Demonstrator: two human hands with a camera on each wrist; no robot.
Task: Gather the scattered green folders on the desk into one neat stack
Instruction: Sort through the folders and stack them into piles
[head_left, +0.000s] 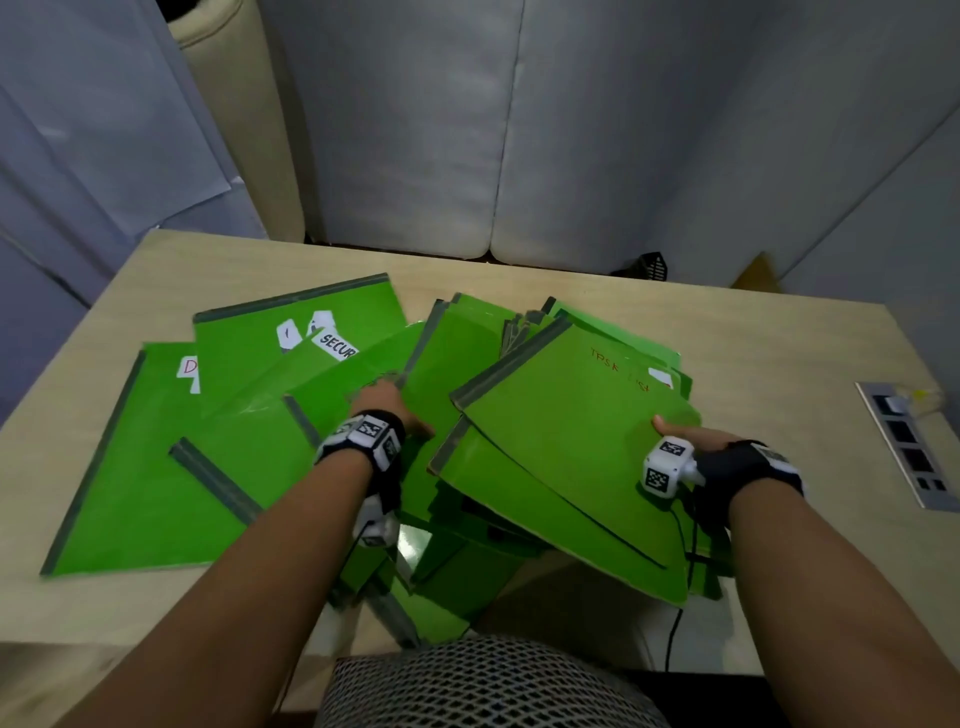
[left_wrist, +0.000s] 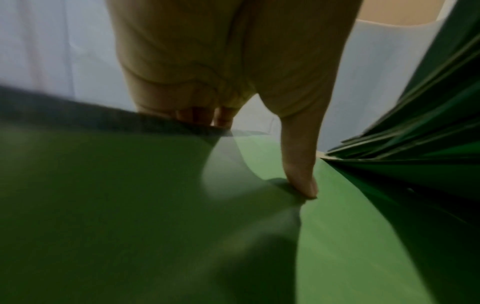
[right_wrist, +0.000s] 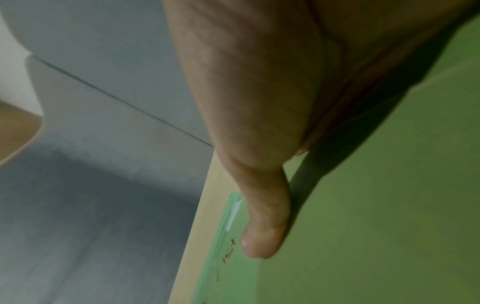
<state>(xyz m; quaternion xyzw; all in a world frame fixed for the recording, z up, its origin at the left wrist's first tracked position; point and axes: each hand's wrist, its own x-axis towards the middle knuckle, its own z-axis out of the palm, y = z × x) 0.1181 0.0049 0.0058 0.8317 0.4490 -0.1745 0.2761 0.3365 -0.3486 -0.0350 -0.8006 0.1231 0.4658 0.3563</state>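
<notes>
Several green folders lie fanned across the desk (head_left: 779, 353). My right hand (head_left: 685, 434) grips the right edge of a tilted bundle. Its thumb (right_wrist: 265, 236) lies on the top folder (head_left: 566, 415), which bears red writing; its fingers are hidden beneath. My left hand (head_left: 387, 408) pinches the far edge of a middle folder (left_wrist: 130, 205), thumb (left_wrist: 301, 181) pressing on top and fingers (left_wrist: 200, 116) curled under the edge. More folders lie flat at the left (head_left: 135, 467), and one with white labels (head_left: 291, 332) lies behind.
A socket panel (head_left: 906, 447) is set into the desk at the right edge. A black cable (head_left: 675, 623) hangs from my right wrist over the front edge. Grey upholstery (head_left: 519, 130) stands beyond the desk. A mesh chair (head_left: 483, 686) is below me.
</notes>
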